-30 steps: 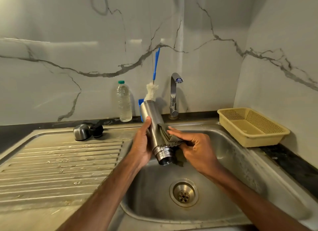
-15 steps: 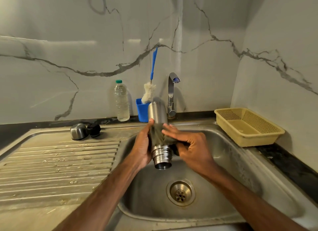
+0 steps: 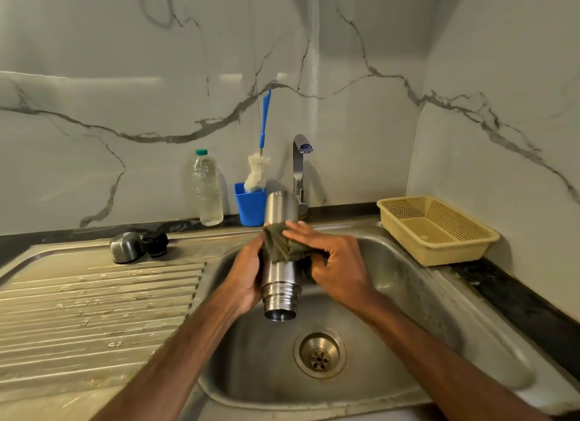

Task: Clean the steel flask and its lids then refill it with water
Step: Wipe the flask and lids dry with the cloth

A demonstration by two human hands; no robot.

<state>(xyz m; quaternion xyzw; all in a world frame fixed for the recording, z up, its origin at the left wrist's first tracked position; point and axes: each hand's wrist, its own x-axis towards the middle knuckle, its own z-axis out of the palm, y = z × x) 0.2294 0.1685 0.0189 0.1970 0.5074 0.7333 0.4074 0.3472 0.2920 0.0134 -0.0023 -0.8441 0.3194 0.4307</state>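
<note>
My left hand (image 3: 246,274) grips one flask (image 3: 280,211); my right hand (image 3: 335,260) clamps one cloth (image 3: 277,248) against it. Two lids (image 3: 125,247) lie left, one basket (image 3: 456,257) right.

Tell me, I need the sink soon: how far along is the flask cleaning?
Done: steel lid and black lid off, on the drainboard. In hand: left hand holds the flask over the sink, right hand rubs it with a cloth. Left: rinsing, lids, refilling; the tap is off.
</note>
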